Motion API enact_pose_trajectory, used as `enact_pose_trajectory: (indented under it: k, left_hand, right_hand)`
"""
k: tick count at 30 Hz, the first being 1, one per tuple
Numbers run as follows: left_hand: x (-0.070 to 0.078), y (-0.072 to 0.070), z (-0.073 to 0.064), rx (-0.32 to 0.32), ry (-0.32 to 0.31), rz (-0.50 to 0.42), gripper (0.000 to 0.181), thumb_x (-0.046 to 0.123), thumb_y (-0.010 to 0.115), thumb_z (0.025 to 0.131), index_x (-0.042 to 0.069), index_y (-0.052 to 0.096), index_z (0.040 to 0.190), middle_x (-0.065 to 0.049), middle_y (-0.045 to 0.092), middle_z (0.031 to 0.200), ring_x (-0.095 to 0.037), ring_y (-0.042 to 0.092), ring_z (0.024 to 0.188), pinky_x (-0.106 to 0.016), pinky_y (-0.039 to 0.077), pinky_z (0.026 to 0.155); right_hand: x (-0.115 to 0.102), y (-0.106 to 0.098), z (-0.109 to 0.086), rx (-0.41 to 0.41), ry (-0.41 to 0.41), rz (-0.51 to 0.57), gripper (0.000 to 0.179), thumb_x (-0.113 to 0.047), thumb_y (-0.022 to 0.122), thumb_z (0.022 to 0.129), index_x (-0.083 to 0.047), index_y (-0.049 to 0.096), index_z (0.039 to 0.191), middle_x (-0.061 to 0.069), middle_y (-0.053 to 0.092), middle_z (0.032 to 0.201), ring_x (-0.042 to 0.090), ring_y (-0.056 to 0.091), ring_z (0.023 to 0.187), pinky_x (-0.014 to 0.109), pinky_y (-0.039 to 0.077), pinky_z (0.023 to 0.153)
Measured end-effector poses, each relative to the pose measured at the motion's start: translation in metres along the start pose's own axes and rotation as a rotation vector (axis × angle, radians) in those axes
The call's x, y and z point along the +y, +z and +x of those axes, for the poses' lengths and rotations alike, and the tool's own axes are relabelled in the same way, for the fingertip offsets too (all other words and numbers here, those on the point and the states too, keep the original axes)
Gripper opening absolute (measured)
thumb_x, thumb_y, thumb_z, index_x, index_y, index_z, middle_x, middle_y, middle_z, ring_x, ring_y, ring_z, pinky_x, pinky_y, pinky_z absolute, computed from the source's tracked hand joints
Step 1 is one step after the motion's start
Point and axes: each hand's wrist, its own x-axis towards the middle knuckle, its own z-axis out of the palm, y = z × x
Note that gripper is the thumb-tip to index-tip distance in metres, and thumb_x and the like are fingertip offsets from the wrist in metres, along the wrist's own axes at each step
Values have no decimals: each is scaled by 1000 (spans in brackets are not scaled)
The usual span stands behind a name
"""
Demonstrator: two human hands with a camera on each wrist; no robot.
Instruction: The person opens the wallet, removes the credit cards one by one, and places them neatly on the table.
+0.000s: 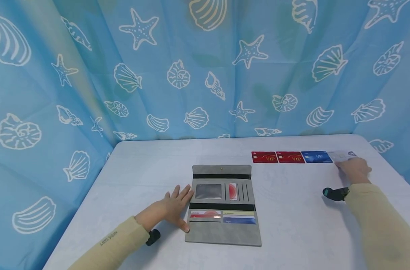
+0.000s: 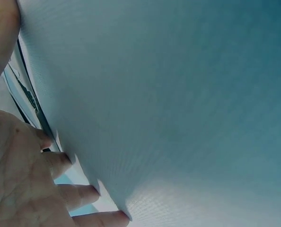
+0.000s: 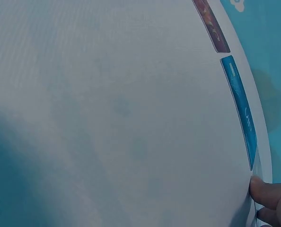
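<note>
The wallet [image 1: 222, 235] by the left hand [image 1: 176, 207] looks matt and leathery, the cards [image 1: 316, 156] by the right hand [image 1: 355, 168] smooth plastic.

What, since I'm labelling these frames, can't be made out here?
Pale card, head view: part of it is covered by the right hand.
Upright red-and-white card, head view: partly hidden by the grey wallet it is tucked into.
Two red cards, head view: fine print too small.
Right hand, right wrist view: mostly cut off by the picture's edge.
</note>
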Motion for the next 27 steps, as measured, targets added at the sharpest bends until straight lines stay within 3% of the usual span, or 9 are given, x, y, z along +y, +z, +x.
enact_pose_trajectory:
  k: [4,9,15,27]
  left_hand:
    - [-1,1,1,-3,0,-8,117,63,71,61,13,10,147,-6,3,155,-35,3,140,-57,17,107]
    - [-1,0,0,-2,6,-9,116,63,71,61,13,11,147,-6,3,154,-35,3,140,-57,17,107]
    - [-1,-2,-1,0,12,-19,116,62,72,61,12,11,147,-6,3,154,-36,3,140,-57,17,107]
    - [-1,-1,-1,5,8,-4,116,63,71,61,12,11,147,-6,3,154,-36,4,140,-57,18,107]
  right_hand:
    - [1,1,1,26,-80,-109,72,-31,45,92,23,18,131,40,26,132,49,28,115,53,30,95]
    - [3,4,-3,56,-112,-93,71,-32,45,92,23,21,130,41,27,130,50,27,114,54,30,93]
    - [3,4,-4,53,-65,-45,76,-36,45,92,22,17,132,39,25,132,48,25,116,53,33,91]
    - [4,0,-6,1,-59,-26,80,-41,45,92,17,13,137,38,17,137,49,22,119,56,31,94]
